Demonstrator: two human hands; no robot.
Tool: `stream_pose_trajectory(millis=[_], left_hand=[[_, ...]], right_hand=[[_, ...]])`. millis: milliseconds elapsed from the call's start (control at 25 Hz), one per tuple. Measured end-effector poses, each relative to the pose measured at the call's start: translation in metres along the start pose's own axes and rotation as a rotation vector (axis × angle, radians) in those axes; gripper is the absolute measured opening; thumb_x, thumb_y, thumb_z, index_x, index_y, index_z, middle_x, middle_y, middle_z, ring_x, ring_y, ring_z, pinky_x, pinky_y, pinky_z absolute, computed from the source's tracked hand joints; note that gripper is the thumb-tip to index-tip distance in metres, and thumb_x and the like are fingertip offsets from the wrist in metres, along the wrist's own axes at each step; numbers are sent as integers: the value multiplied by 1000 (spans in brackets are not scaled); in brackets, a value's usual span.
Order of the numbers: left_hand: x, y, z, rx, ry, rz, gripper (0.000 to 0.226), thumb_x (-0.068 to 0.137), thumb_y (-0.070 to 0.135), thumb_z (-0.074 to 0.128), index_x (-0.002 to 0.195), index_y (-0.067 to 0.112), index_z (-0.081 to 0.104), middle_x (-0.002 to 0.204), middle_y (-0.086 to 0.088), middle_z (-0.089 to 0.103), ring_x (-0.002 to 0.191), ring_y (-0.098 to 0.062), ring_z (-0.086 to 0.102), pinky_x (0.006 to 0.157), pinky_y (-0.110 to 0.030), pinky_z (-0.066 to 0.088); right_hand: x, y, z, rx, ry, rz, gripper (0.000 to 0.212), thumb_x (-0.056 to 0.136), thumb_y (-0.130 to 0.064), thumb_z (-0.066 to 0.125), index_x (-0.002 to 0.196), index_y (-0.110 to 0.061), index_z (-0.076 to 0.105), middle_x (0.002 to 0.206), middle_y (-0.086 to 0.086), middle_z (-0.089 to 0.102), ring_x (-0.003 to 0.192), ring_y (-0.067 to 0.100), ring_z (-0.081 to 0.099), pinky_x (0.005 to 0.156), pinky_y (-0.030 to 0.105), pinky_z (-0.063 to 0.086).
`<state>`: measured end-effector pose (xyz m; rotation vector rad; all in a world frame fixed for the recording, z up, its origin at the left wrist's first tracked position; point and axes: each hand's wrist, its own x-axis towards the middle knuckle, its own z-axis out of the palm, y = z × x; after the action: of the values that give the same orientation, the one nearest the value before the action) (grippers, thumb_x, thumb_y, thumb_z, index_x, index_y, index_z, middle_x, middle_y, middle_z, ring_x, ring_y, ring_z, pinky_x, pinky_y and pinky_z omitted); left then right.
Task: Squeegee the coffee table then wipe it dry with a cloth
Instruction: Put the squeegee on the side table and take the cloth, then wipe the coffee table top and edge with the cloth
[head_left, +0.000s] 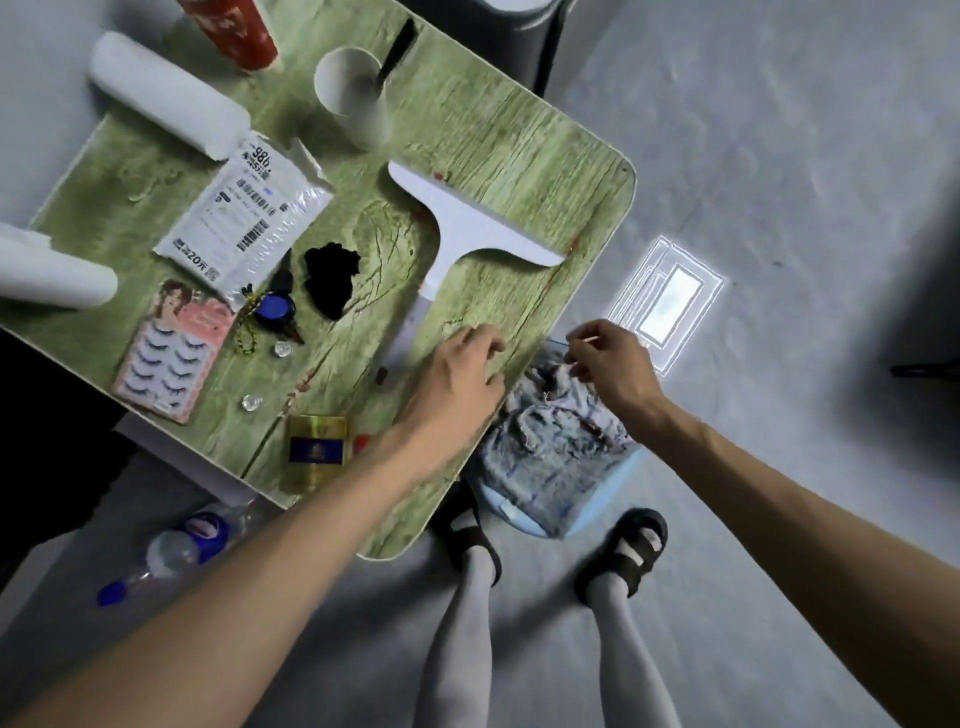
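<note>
- Two feet in dark sandals (631, 551) stand on the grey floor at the near corner of the table.
- A clear plastic bottle (171, 551) with a blue cap lies on the floor under the table's near edge.
- A pale blue basin (511, 514) sits on the floor just beside the table; a crumpled grey cloth (550, 441) fills it.
- Right hand (613, 364): over the cloth, thumb and forefinger drawn together; whether they pinch anything cannot be told.
- Left hand (457, 374): loose and released, fingertips resting on the green wood-grain table (519, 156) near its edge, beside the squeegee's handle end.
- A gold box (314, 449) lies near the left forearm.
- A pink pack of false eyelashes (166, 353), keys with a blue fob (272, 309) and a black hair tie (332, 273) crowd the table's left half.
- The white squeegee (467, 223) lies flat mid-table, blade toward the far side, held by neither hand.
- A labelled mailing bag (244, 218) lies left of the squeegee.
- Two white rolls (161, 98) lie along the left side.
- A white cup (353, 98) and a red can (234, 26) stand at the far end.
</note>
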<state>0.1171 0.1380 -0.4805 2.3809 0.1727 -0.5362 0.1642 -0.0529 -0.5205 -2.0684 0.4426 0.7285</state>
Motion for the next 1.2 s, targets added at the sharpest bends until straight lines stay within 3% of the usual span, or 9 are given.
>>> stream_pose_trajectory(millis=[160, 240, 360, 600, 720, 800, 880, 1000, 1200], left_hand=[[-4, 17, 90, 19, -360, -95, 27, 85, 21, 65, 111, 16, 60, 107, -9, 67, 92, -24, 63, 76, -28, 48], [-1, 5, 137, 84, -492, -255, 35, 85, 29, 65, 117, 16, 58, 115, -13, 66, 105, -31, 62, 85, -33, 49], [-4, -17, 195, 168, -592, -365, 47, 87, 31, 60, 129, 12, 49, 127, -21, 60, 117, -36, 56, 94, -38, 46], [-5, -17, 224, 311, -541, -391, 48, 87, 32, 60, 129, 12, 49, 128, -22, 57, 120, -38, 53, 99, -42, 45], [4, 6, 198, 456, -379, -210, 50, 82, 33, 66, 127, 18, 48, 120, -14, 64, 109, -34, 61, 91, -41, 49], [14, 37, 172, 403, -265, 65, 71, 73, 35, 76, 133, 16, 43, 132, -11, 56, 121, -31, 54, 101, -42, 44], [23, 79, 143, 324, -367, 317, 82, 64, 37, 81, 134, 15, 46, 135, -9, 53, 128, -25, 47, 108, -38, 37], [22, 157, 96, 397, -496, 399, 61, 62, 48, 78, 115, 23, 59, 108, -3, 68, 105, -22, 61, 84, -31, 48], [-16, 347, 46, 539, -262, 685, 57, 65, 75, 46, 101, 33, 52, 86, 1, 72, 84, -26, 67, 64, -30, 42]], right_hand=[[-8, 136, -38, -281, -35, 314, 46, 85, -29, 71, 121, -5, 56, 110, 13, 66, 98, 32, 62, 80, 38, 49], [4, 182, -27, -242, -32, 307, 60, 77, -29, 79, 122, -2, 51, 115, 16, 60, 103, 34, 58, 80, 37, 46], [27, 213, -9, 13, 178, 328, 72, 70, -29, 83, 124, -5, 42, 109, 10, 56, 97, 28, 57, 77, 32, 43], [24, 225, 4, 219, 155, 448, 37, 68, -28, 82, 95, -6, 68, 90, 7, 71, 86, 26, 65, 73, 36, 52], [6, 202, -11, 72, 71, 216, 31, 72, -17, 73, 99, -12, 59, 86, 3, 65, 77, 22, 58, 64, 31, 43], [-11, 177, -31, -7, -29, -17, 27, 74, -14, 69, 97, -15, 56, 80, 0, 63, 72, 18, 55, 61, 26, 42], [-36, 146, -59, 27, -124, -188, 28, 74, -11, 70, 98, -17, 58, 78, -8, 62, 67, 7, 52, 59, 11, 38], [-78, 99, -128, 115, -97, -273, 33, 69, -12, 75, 98, -20, 62, 80, -5, 64, 68, 3, 52, 62, 16, 40], [-171, 55, -307, 317, 61, -302, 31, 69, -6, 75, 91, -20, 58, 83, 1, 62, 70, 7, 53, 67, 23, 46]])
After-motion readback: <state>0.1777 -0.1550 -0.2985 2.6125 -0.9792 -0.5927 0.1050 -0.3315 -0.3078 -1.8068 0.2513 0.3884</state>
